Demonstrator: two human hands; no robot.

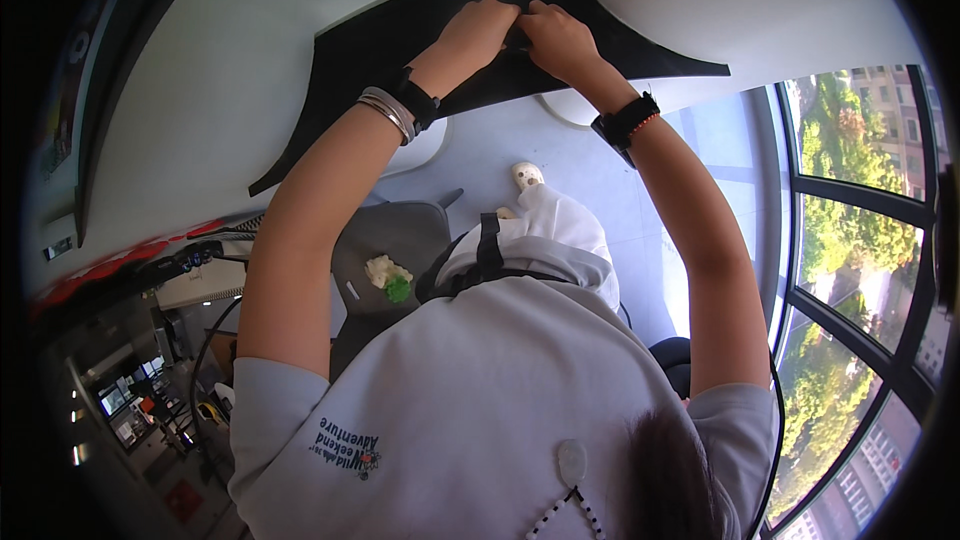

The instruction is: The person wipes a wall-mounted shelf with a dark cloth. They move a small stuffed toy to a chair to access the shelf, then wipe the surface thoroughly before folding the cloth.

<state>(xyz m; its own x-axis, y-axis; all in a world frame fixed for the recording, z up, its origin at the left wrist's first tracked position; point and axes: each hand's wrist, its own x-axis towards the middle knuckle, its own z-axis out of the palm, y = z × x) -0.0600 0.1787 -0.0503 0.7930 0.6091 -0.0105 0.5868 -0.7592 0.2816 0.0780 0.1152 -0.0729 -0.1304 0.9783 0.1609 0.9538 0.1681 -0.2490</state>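
My left hand and my right hand meet over a black mat at the front of a white table. Both hands are curled, with thumbs and fingers close together. Between them is a small black object, which both seem to grip. It barely stands out from the mat, and my fingers hide much of it, so its kind is unclear. Dark bands circle both wrists, and a silver bangle sits on the left one.
Left of me, a grey chair holds a cream and green bundle and a small white strip. Tall framed windows line the right side. Black cables run behind both arms. At far left a dark-framed screen or panel stands on the table.
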